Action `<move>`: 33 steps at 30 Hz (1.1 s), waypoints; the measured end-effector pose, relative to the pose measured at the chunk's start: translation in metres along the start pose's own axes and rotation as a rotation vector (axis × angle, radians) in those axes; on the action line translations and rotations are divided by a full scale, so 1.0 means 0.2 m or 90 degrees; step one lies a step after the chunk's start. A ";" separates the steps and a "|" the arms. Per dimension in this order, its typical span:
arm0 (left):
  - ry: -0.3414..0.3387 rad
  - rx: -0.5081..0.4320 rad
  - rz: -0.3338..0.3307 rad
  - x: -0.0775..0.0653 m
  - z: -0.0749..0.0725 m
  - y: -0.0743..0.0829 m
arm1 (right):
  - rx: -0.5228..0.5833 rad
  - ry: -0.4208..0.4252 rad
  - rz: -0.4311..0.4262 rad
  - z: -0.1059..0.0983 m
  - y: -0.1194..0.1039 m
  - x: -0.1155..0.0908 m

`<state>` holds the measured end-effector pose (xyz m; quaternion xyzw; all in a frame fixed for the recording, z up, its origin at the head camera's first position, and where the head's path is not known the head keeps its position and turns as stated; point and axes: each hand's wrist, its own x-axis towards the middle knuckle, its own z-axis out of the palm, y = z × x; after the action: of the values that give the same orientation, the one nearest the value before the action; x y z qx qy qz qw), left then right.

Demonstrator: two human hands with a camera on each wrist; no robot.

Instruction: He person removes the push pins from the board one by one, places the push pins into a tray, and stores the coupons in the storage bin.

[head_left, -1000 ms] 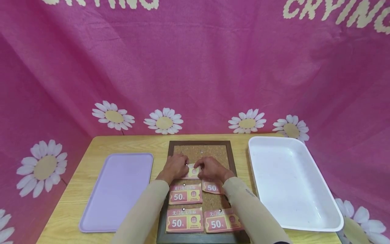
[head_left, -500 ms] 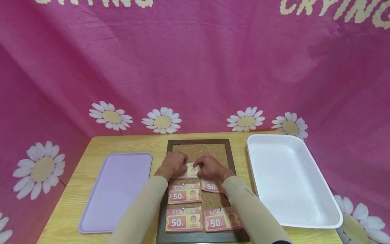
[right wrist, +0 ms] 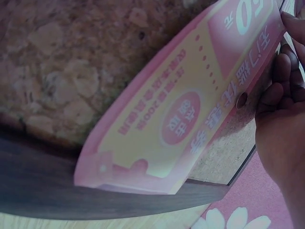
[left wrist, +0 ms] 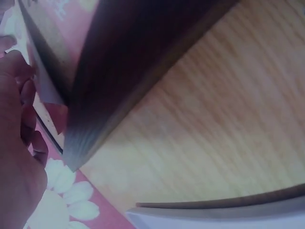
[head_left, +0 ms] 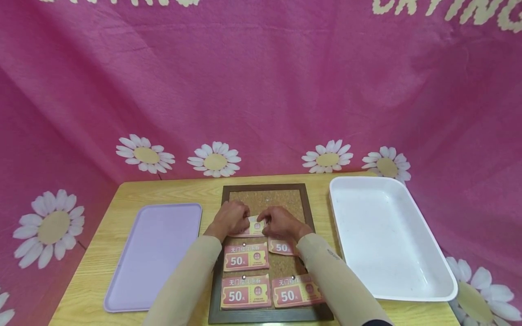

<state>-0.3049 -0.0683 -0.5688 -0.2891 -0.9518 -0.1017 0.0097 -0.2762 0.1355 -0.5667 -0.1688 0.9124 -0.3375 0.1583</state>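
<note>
In the head view a dark-framed cork board (head_left: pixel 285 197) lies on the table with several pink and yellow coupons marked 50 on it. My left hand (head_left: pixel 231 218) holds the left part of the topmost coupon (head_left: pixel 257 227), fingers curled. At that coupon's right end, my right hand (head_left: pixel 282 222) pinches its upper edge. Below my right hand lies a partly covered coupon (head_left: pixel 281 247); in the right wrist view a pinned coupon (right wrist: pixel 176 109) sits near my right hand (right wrist: pixel 286 95). Curled fingers of my left hand (left wrist: pixel 19 109) touch paper in the left wrist view.
A lilac tray (head_left: pixel 157 253) lies left of the board and a deep white tray (head_left: pixel 391 244) stands to its right. Small round pins hold the left coupon (head_left: pixel 246 257) and the lower ones, such as the bottom-left coupon (head_left: pixel 246 291). A pink daisy curtain hangs behind the table.
The head view has shifted slightly, so the scene sits a little higher and further left. Both hands stay at the topmost coupon, with barely any movement.
</note>
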 end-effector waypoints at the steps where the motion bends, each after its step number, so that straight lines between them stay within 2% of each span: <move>1: 0.003 -0.014 -0.006 0.00 0.01 0.00 | 0.001 -0.001 0.001 0.00 0.00 0.00; 6: -0.018 -0.072 -0.050 -0.01 0.02 -0.02 | 0.003 -0.002 0.009 0.00 0.00 0.00; 12: -0.055 -0.105 -0.081 -0.01 0.00 -0.03 | 0.012 -0.003 0.010 0.00 0.01 -0.01; 16: -0.062 -0.124 -0.095 -0.01 -0.01 -0.03 | 0.006 0.002 0.000 0.00 0.01 0.00; 19: -0.053 -0.129 -0.086 -0.02 -0.01 -0.04 | 0.004 0.004 -0.002 0.00 0.00 0.00; 24: -0.022 -0.107 -0.034 -0.02 0.01 -0.06 | 0.006 0.003 -0.001 0.00 0.00 -0.01; 28: 0.001 -0.115 -0.004 -0.03 0.03 -0.07 | 0.009 0.003 0.003 0.00 0.00 -0.01; 33: 0.028 -0.161 -0.008 -0.05 0.05 -0.08 | 0.009 0.004 0.005 0.00 0.00 -0.01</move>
<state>-0.3049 -0.0842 -0.5830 -0.2794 -0.9328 -0.2275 -0.0066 -0.2742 0.1371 -0.5670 -0.1628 0.9112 -0.3439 0.1578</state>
